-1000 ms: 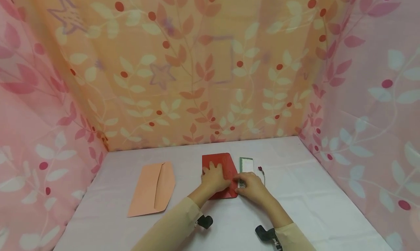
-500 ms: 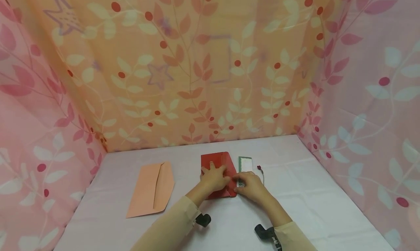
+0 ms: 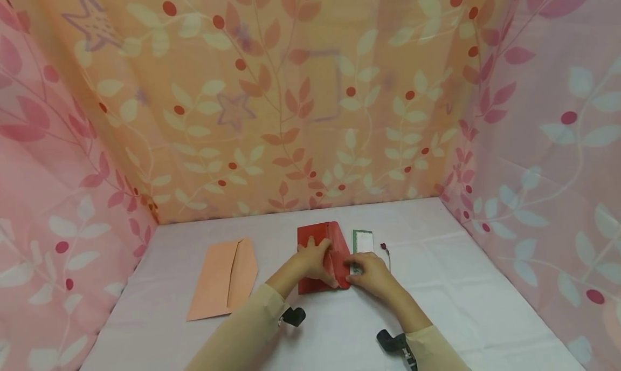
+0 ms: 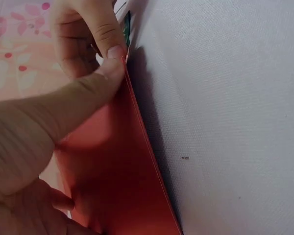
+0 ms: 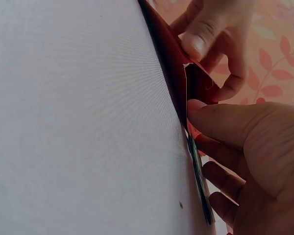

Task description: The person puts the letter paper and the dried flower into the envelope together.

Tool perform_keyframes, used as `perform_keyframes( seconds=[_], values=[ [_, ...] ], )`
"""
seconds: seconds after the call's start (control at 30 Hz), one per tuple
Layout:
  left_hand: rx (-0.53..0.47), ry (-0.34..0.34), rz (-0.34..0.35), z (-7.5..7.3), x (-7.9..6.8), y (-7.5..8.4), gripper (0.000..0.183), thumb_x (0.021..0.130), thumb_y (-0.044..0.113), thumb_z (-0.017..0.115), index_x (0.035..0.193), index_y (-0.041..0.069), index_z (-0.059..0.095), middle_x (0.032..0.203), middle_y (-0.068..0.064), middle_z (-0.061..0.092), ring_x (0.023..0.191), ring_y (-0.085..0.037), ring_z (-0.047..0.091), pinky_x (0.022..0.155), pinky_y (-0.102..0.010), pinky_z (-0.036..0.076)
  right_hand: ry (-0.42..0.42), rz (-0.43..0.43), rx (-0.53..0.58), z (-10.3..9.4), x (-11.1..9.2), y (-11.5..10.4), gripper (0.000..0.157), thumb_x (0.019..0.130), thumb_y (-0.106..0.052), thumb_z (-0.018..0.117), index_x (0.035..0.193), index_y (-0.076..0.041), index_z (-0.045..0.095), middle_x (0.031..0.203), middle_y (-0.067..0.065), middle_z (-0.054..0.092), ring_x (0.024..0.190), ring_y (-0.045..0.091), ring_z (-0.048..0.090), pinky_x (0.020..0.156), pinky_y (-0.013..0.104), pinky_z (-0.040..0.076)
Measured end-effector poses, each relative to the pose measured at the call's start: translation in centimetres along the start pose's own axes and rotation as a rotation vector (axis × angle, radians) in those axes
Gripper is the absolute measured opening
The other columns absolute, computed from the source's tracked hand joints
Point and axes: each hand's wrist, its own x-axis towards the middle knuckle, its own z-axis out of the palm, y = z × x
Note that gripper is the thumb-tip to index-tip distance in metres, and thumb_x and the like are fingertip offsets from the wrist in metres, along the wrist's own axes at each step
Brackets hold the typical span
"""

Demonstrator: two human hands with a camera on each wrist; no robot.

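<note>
A red envelope (image 3: 310, 232) lies mid-table, its flap (image 3: 341, 247) folded out to the right and its mouth gaping slightly in the right wrist view. My left hand (image 3: 312, 260) rests spread over the envelope's body, the thumb at the near end of the mouth. From the right, my right hand (image 3: 372, 273) pinches the flap's edge between thumb and fingers. Both thumbs come close together at the near corner in the left wrist view. Partly under my right hand lies a green-bordered white card (image 3: 364, 242). Beside it is a thin-stemmed dark red flower (image 3: 384, 247).
To the left, a peach envelope (image 3: 213, 279) lies with its flap spread out. White cloth (image 3: 466, 306) covers the table, and patterned curtains (image 3: 271, 117) stand behind it and at both sides. A small black device (image 3: 293, 317) sits at each wrist.
My left hand has shifted slightly, its thumb moving to the near end of the envelope's mouth. The mouth has lifted and shows more clearly. My right hand stays at the flap.
</note>
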Motion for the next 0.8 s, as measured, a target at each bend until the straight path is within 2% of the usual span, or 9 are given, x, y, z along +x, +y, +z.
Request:
perform_keyframes(
  seconds=[0.13, 0.37, 0.47, 0.6, 0.8],
  values=[
    [-0.007, -0.01, 0.003, -0.1, -0.1, -0.1, 0.107, 0.062, 0.05, 0.096, 0.151, 0.029, 0.04, 0.156, -0.025, 0.035, 0.137, -0.06, 0.037, 0.092, -0.069, 0.051, 0.002, -0.023, -0.006, 0.2, 0.0, 0.3, 0.041, 0.079, -0.02, 0.088, 0.118, -0.018, 0.075, 0.119, -0.004, 0.073, 0.119, 0.025, 0.059, 0.104, 0.053, 0.046],
    [-0.002, 0.03, 0.005, 0.1, 0.2, -0.2, 0.107, 0.059, 0.052, 0.097, 0.148, 0.028, 0.042, 0.148, -0.023, 0.043, 0.13, -0.055, 0.045, 0.088, -0.064, 0.056, 0.03, -0.056, -0.019, 0.0, 0.0, 0.0, 0.042, 0.08, -0.016, 0.087, 0.12, -0.017, 0.075, 0.12, -0.002, 0.073, 0.117, 0.025, 0.062, 0.102, 0.05, 0.049],
    [0.002, 0.043, 0.016, 0.2, 0.3, -0.4, 0.106, 0.058, 0.054, 0.097, 0.145, 0.028, 0.043, 0.146, -0.022, 0.045, 0.127, -0.055, 0.047, 0.087, -0.063, 0.056, 0.043, -0.045, 0.017, -0.5, -0.1, -0.6, 0.038, 0.083, -0.014, 0.085, 0.12, -0.015, 0.075, 0.118, 0.0, 0.074, 0.115, 0.024, 0.065, 0.101, 0.049, 0.051],
    [-0.006, 0.056, 0.029, 0.3, 0.2, -0.4, 0.105, 0.057, 0.054, 0.097, 0.143, 0.028, 0.044, 0.146, -0.023, 0.046, 0.126, -0.055, 0.047, 0.086, -0.062, 0.057, 0.103, 0.01, 0.088, -1.6, -0.6, -1.6, 0.031, 0.088, -0.015, 0.081, 0.117, -0.012, 0.075, 0.114, 0.002, 0.074, 0.107, 0.025, 0.067, 0.095, 0.049, 0.054],
    [-0.005, 0.07, 0.029, 0.3, 0.0, -0.3, 0.103, 0.058, 0.053, 0.097, 0.143, 0.028, 0.044, 0.152, -0.025, 0.042, 0.129, -0.056, 0.045, 0.086, -0.06, 0.058, 0.219, 0.17, 0.035, -2.8, -1.1, -1.8, 0.026, 0.09, -0.02, 0.078, 0.115, -0.013, 0.075, 0.108, 0.002, 0.074, 0.095, 0.021, 0.067, 0.082, 0.043, 0.055]
  ],
)
